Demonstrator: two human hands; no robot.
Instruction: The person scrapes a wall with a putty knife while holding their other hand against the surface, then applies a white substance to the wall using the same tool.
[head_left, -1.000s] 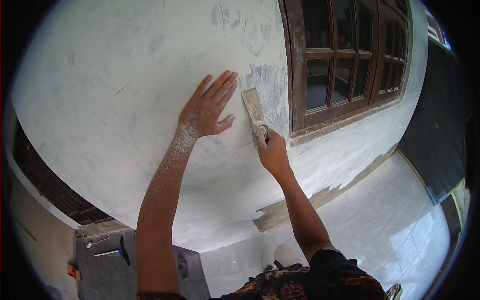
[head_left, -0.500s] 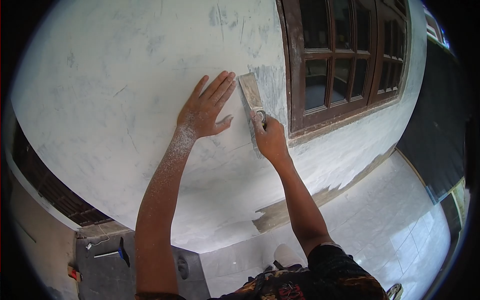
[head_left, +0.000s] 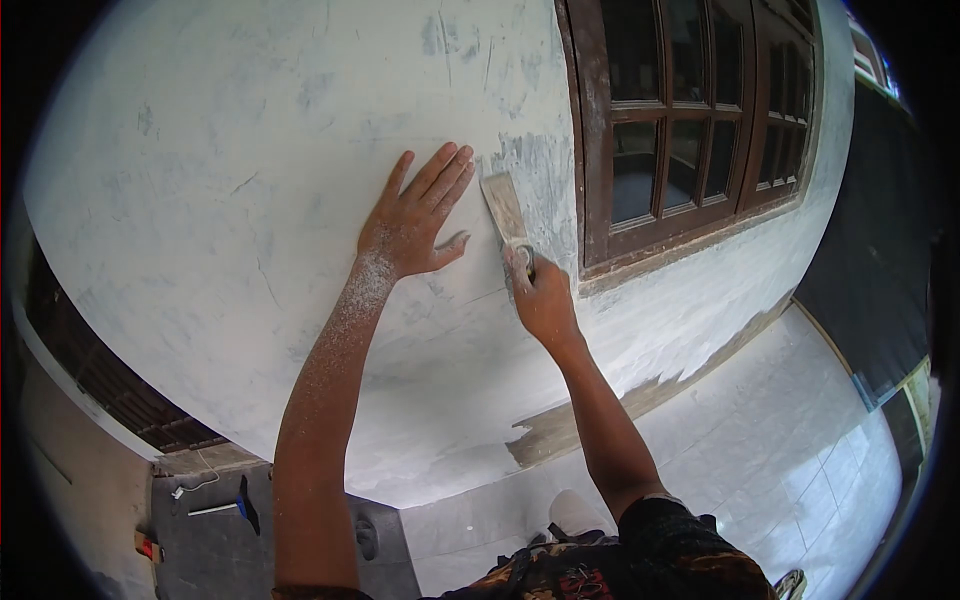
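Observation:
My left hand (head_left: 412, 215) lies flat against the white wall (head_left: 230, 250), its fingers stretched out and thumb apart. Pale dust coats the wrist and forearm. In my right hand (head_left: 545, 295) is a putty knife (head_left: 504, 205), gripped by its handle, which my fingers mostly hide. The wide, dust-smeared blade points up against the wall, just right of my left hand. Around the blade runs a grey scraped patch (head_left: 540, 180), between my hands and the window frame.
A brown wooden window (head_left: 675, 155) with glass panes is at the upper right. Pale floor tiles (head_left: 760, 440) run along the wall's foot. At lower left, a blue-and-white tool (head_left: 222, 508) and a white cable (head_left: 195, 485) lie on dark flooring. A dark sheet (head_left: 865, 240) hangs at the right.
My right hand and the putty knife have slid down the wall a little, baring more of the grey patch above the blade. My left hand stays in nearly the same place.

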